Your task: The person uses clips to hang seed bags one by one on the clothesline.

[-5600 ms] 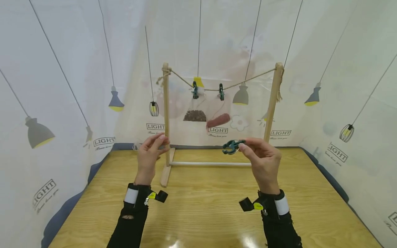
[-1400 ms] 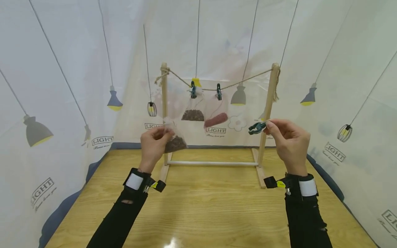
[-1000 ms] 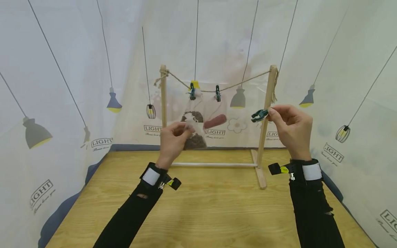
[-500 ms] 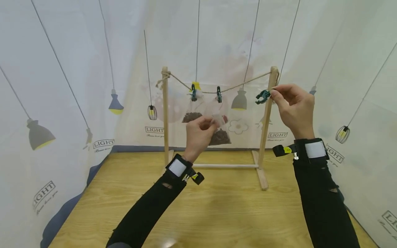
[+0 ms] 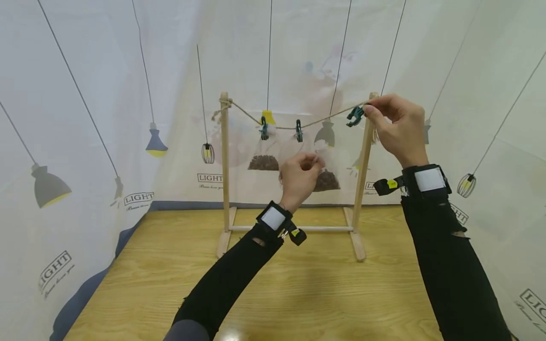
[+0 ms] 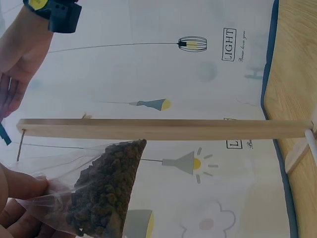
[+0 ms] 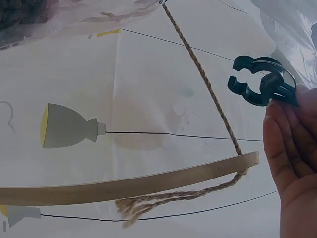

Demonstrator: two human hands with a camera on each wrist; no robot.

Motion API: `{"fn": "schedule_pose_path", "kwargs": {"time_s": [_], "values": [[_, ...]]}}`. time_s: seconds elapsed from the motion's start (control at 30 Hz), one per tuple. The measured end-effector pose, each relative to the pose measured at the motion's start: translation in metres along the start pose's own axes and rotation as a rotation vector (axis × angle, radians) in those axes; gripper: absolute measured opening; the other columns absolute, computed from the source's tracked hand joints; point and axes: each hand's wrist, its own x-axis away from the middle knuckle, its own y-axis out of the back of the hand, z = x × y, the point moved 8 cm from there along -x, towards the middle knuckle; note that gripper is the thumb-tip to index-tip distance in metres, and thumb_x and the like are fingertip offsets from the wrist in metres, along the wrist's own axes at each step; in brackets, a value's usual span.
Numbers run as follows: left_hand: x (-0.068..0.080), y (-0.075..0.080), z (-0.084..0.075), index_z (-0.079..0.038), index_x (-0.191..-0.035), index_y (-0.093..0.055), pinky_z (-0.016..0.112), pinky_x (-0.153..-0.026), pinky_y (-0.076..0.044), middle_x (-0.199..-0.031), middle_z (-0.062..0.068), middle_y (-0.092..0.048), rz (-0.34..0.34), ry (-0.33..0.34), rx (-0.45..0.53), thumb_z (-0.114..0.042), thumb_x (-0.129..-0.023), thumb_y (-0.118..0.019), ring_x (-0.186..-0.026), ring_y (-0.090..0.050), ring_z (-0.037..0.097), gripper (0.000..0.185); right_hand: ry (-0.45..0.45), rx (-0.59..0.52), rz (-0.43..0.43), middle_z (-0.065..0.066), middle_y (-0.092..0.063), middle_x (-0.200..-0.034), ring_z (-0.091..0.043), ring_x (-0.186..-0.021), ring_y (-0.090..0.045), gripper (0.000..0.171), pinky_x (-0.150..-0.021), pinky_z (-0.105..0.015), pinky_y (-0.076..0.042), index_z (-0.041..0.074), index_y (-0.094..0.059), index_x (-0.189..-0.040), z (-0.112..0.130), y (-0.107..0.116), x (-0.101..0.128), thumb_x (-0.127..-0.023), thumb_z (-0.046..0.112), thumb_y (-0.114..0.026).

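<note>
Both of my hands have risen toward the twine line [image 5: 324, 119] since a moment ago: my left hand [image 5: 300, 176] now pinches the clear bag of brown pellets [image 5: 326, 177] by its top, just below the line and right of the two hung bags. My right hand [image 5: 394, 124] pinches the green clip [image 5: 355, 115] by its tail, its mouth spread beside the twine near the right wooden post [image 5: 363, 156].

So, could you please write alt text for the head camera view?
A right hand holds a green clip at a rope strung between two wooden posts, while the left hand lifts a clear bag of brown pellets below it.
</note>
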Motion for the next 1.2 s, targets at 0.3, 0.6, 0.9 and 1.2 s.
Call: {"fn": "schedule_pose_path", "kwargs": {"time_s": [0.3,0.6,0.9,1.2], "values": [[-0.018,-0.018,-0.008,-0.004,-0.101,-0.078,0.013,-0.062,-0.052,-0.09,0.013,-0.079,-0.067,-0.017,0.012,-0.008,-0.096,-0.071,-0.079,-0.075,0.022,0.009,-0.001,0.071,0.04,0.012,-0.072,-0.09,0.005,-0.081,-0.067,0.02,-0.087,-0.012,-0.053,0.0,-0.077,-0.105,0.001,-0.005,-0.02,-0.098,0.018,-0.071],[-0.032,-0.028,-0.009,-0.002,-0.1,-0.077,0.014,-0.065,-0.055,-0.089,0.013,-0.079,-0.127,0.005,0.026,-0.004,-0.096,-0.069,-0.08,-0.075,0.023,0.009,0.048,0.183,0.088,-0.017,-0.078,-0.098,0.013,-0.077,-0.059,0.018,-0.074,-0.01,-0.045,0.005,-0.079,-0.106,0.005,-0.014,-0.034,-0.099,0.019,-0.071],[-0.047,-0.031,-0.007,-0.002,-0.098,-0.077,0.012,-0.062,-0.053,-0.089,0.013,-0.079,-0.163,0.017,0.036,-0.004,-0.098,-0.066,-0.08,-0.076,0.023,0.011,0.062,0.236,0.187,-0.016,-0.078,-0.097,0.014,-0.073,-0.056,0.02,-0.071,-0.009,-0.044,0.002,-0.078,-0.105,0.005,-0.021,-0.042,-0.099,0.019,-0.07],[-0.05,-0.034,-0.007,-0.001,-0.1,-0.076,0.013,-0.065,-0.053,-0.09,0.013,-0.079,-0.184,0.023,0.042,-0.003,-0.097,-0.066,-0.081,-0.075,0.024,0.01,0.037,0.254,0.262,-0.016,-0.078,-0.096,0.015,-0.072,-0.058,0.02,-0.069,-0.011,-0.045,0.003,-0.078,-0.105,0.004,-0.027,-0.04,-0.1,0.02,-0.068]]}}
